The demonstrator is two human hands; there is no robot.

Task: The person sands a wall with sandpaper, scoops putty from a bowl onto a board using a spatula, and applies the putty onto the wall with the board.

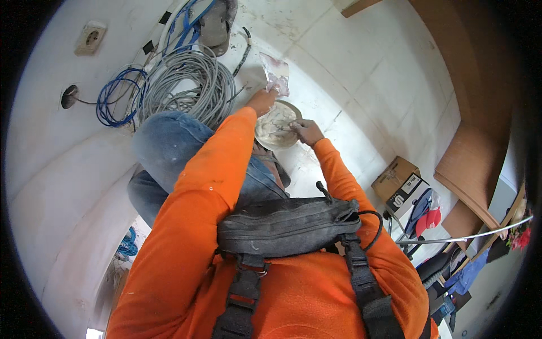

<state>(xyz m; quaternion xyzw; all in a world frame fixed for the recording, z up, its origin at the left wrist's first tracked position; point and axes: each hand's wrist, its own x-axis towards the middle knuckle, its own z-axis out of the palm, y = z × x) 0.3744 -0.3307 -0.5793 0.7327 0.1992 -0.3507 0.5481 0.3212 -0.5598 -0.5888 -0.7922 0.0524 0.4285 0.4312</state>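
Note:
A round pale bowl (261, 137) with thick whitish paste (275, 125) in it sits in front of me. Beyond its far-left rim, my left hand (263, 102) is closed on the near end of a flat whitish piece with pinkish smears (275, 73); whether it is a bag or a broad blade I cannot tell. My right hand (308, 132) is at the bowl's right side, fingers pinched over the paste. They seem to grip a thin tool, mostly hidden by the fingers. Both arms wear orange sleeves.
A coil of grey cable (189, 85) and a blue cable loop (116, 99) lie left, by the wall with a socket (90, 38). A dusty grey shoe-like item (214, 28) lies beyond. Cardboard boxes (395, 176) stand right. A black pouch (288, 227) hangs at my chest.

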